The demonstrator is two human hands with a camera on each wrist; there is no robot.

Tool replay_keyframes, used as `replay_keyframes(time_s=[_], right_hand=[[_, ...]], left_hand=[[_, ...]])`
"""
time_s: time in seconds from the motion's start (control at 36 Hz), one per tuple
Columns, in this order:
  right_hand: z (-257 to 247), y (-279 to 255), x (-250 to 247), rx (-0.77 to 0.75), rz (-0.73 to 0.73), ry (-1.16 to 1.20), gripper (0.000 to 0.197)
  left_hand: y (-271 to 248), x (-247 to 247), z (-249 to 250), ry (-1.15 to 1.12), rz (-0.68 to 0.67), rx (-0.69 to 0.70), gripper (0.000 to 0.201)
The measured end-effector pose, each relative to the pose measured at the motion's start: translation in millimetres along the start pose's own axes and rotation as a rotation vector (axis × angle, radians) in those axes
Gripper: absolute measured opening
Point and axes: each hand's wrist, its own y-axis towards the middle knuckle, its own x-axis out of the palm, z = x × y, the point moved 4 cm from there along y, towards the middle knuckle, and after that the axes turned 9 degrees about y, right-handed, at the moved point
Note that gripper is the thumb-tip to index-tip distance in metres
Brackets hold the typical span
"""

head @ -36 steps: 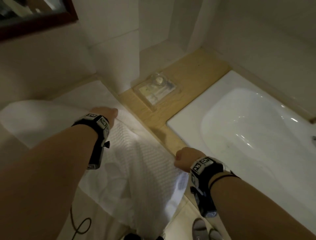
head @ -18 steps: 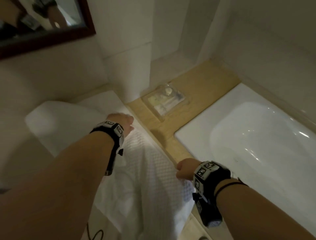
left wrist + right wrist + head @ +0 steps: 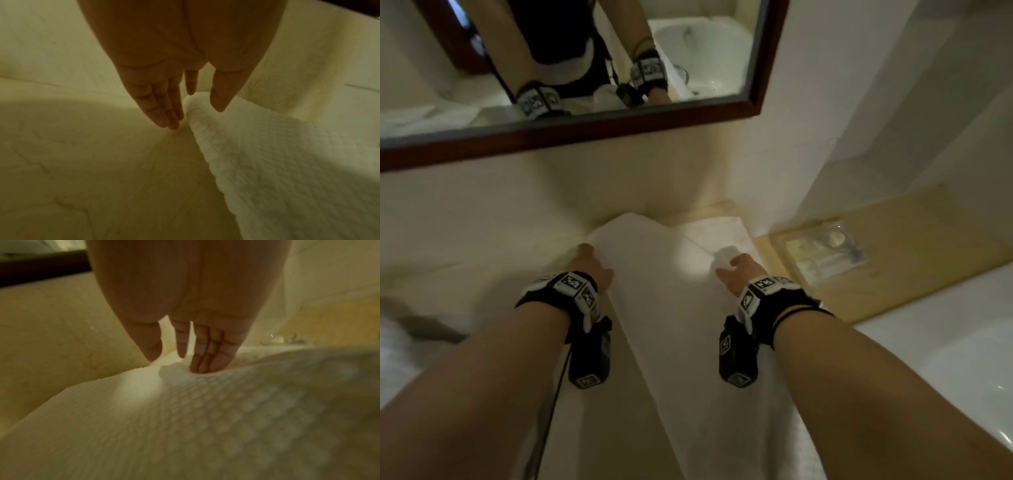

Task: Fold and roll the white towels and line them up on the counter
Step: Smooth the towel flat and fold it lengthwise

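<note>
A white waffle-weave towel (image 3: 671,308) lies lengthwise on the beige counter (image 3: 482,281), its far end close to the wall and its near end running off the front edge. My left hand (image 3: 590,265) is at the far left corner. In the left wrist view its fingers (image 3: 164,113) are straight and touch the counter (image 3: 82,162) beside the towel (image 3: 287,162), with the thumb over the towel's edge. My right hand (image 3: 736,270) is at the far right corner. Its straight fingers (image 3: 207,363) press into the towel (image 3: 185,418), thumb free.
A dark-framed mirror (image 3: 585,130) hangs above the counter. To the right, a clear tray of toiletries (image 3: 825,253) sits on a wooden ledge (image 3: 928,246), with the white bathtub (image 3: 945,359) in front of it. Something white and blurred (image 3: 390,342) lies at the far left.
Both hands, earlier in fists gripping the towel's edge, have moved forward towards the wall and their fingers have straightened. The towel now lies flat along the counter. The head view has tilted up.
</note>
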Motion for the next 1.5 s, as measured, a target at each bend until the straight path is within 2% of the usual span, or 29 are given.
replay_keyframes(time_s=[0.14,0.22,0.28,0.31,0.33,0.42,0.44,0.47,0.5,0.56,0.64,0.67,0.75,0.78,0.86,0.94,1.0,1.08,1.14,1.28,1.33,1.42,1.5], right_hand=[[-19.9,13.3,6.5,0.051,-0.005,-0.304,0.055],[-29.1,14.8,15.5,0.04,-0.095,-0.136,0.045],[-27.6,14.3,14.7,0.015,-0.105,0.114,0.01],[-23.4,13.4,11.0,0.011,-0.098,0.23,0.011],[-15.2,14.7,8.0,0.035,-0.114,0.308,0.021],[2.5,5.4,4.9,0.132,-0.274,0.192,0.048],[7.2,5.1,5.9,0.173,-0.323,0.172,0.052],[7.8,3.2,4.9,0.183,-0.353,0.185,0.047],[6.4,5.5,4.0,0.17,-0.34,0.223,0.037],[-3.1,14.8,0.7,0.086,-0.18,0.375,0.028],[-21.6,30.7,1.3,0.064,0.019,0.718,0.048],[-26.8,35.4,3.6,0.054,0.053,0.717,0.048],[-36.9,42.4,7.0,-0.067,0.127,0.545,0.023],[-36.9,43.7,5.4,-0.113,0.141,0.524,0.022],[-29.6,41.9,-12.3,-0.205,0.218,0.534,0.032],[-3.3,48.3,-34.8,-0.106,0.317,0.606,0.041],[12.1,58.3,-40.5,-0.038,0.329,0.618,0.043],[19.4,66.9,-35.2,0.025,0.239,0.533,0.052],[17.2,68.1,-37.0,-0.009,0.217,0.455,0.056],[13.9,71.6,-45.5,-0.05,0.177,0.454,0.067],[12.3,74.5,-46.4,-0.061,0.168,0.499,0.065],[11.4,81.7,-46.5,-0.055,0.223,0.598,0.048],[9.9,90.4,-45.4,-0.015,0.269,0.548,0.043]], left_hand=[[11.9,6.1,2.4,-0.099,-0.023,0.044,0.063],[13.4,6.0,7.4,-0.2,-0.017,0.049,0.068],[15.1,4.9,10.3,-0.25,0.006,0.058,0.072],[16.0,4.3,11.7,-0.26,0.015,0.068,0.075],[16.3,3.4,13.9,-0.25,0.021,0.084,0.076],[15.8,2.1,24.0,-0.18,0.013,0.15,0.072],[15.9,2.1,27.6,-0.151,0.006,0.175,0.071],[16.0,2.6,30.6,-0.116,-0.001,0.195,0.071],[15.9,3.4,32.4,-0.077,-0.01,0.211,0.071],[15.9,6.2,32.3,-0.025,-0.022,0.227,0.069],[17.5,11.5,29.7,0.006,-0.027,0.231,0.061],[17.8,12.4,28.9,0.004,-0.025,0.227,0.059],[20.6,10.4,28.5,-0.051,0.004,0.214,0.056],[21.4,7.5,29.5,-0.066,0.026,0.217,0.057],[28.4,0.5,29.0,-0.093,0.04,0.208,0.058],[33.6,-3.8,30.5,-0.097,-0.012,0.205,0.059],[36.2,-3.2,31.4,-0.094,-0.04,0.198,0.061],[40.2,1.3,35.8,-0.118,-0.038,0.193,0.06],[41.7,3.3,40.5,-0.139,-0.036,0.179,0.059],[44.2,8.1,56.3,-0.111,-0.055,0.187,0.054],[43.6,8.6,60.7,-0.087,-0.035,0.18,0.049],[44.3,5.7,60.9,-0.065,0.006,0.162,0.043],[48.3,3.4,54.2,-0.035,0.03,0.142,0.036]])
